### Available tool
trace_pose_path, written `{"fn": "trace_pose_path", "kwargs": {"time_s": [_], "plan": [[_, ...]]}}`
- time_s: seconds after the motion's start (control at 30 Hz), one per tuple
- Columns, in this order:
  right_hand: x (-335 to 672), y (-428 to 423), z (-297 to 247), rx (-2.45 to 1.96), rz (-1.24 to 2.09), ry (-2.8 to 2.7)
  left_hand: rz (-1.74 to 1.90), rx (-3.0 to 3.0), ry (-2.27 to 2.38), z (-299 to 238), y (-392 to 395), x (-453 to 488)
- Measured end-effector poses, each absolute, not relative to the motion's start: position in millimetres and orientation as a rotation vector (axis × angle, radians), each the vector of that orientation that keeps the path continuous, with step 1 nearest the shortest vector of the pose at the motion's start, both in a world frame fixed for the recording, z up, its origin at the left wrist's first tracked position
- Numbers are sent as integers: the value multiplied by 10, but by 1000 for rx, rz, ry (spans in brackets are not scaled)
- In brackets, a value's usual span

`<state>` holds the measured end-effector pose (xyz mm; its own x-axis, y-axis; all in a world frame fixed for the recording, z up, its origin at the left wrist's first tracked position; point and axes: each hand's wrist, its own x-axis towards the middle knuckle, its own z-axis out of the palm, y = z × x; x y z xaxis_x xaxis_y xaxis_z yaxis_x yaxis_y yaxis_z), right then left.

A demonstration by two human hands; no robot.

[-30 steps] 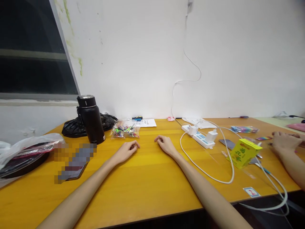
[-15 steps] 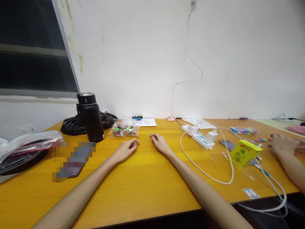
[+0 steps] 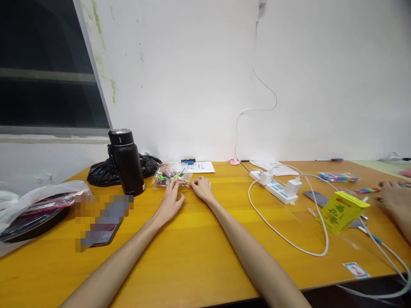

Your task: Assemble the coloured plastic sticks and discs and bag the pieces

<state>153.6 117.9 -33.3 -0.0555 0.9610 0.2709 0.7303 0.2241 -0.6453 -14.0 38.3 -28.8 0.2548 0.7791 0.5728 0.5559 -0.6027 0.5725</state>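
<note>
A clear plastic bag (image 3: 170,175) holding small colourful parts, some bright green, lies on the yellow table towards the wall. My left hand (image 3: 172,200) reaches over its front edge, fingers stretched forward and thumb apart. At the bag's right corner is my right hand (image 3: 202,189), palm down with fingers slightly bent; whether they touch the plastic is hard to see. Neither hand lifts anything. Behind the bag are a screwdriver (image 3: 188,161) with a blue and black handle and a white printed paper sheet (image 3: 204,167).
On the left stand a black thermos (image 3: 127,164), a black plastic bag (image 3: 99,173), a partly pixelated phone (image 3: 111,235) and a round black tray (image 3: 58,216). To the right lie a power strip (image 3: 281,191), looping white cables and a yellow box (image 3: 343,212). Another person's hand (image 3: 396,201) works at far right.
Both my hands have moved forward to the bag of small parts. My left fingers have straightened from a loose curl. The view has shifted slightly.
</note>
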Motion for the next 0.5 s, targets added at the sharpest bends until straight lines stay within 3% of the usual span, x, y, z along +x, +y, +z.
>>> {"fn": "trace_pose_path", "kwargs": {"time_s": [0.5], "plan": [[1682, 1211, -421, -1168, 859, -1455, 1197, 2193, 1309, -472, 494, -195]]}}
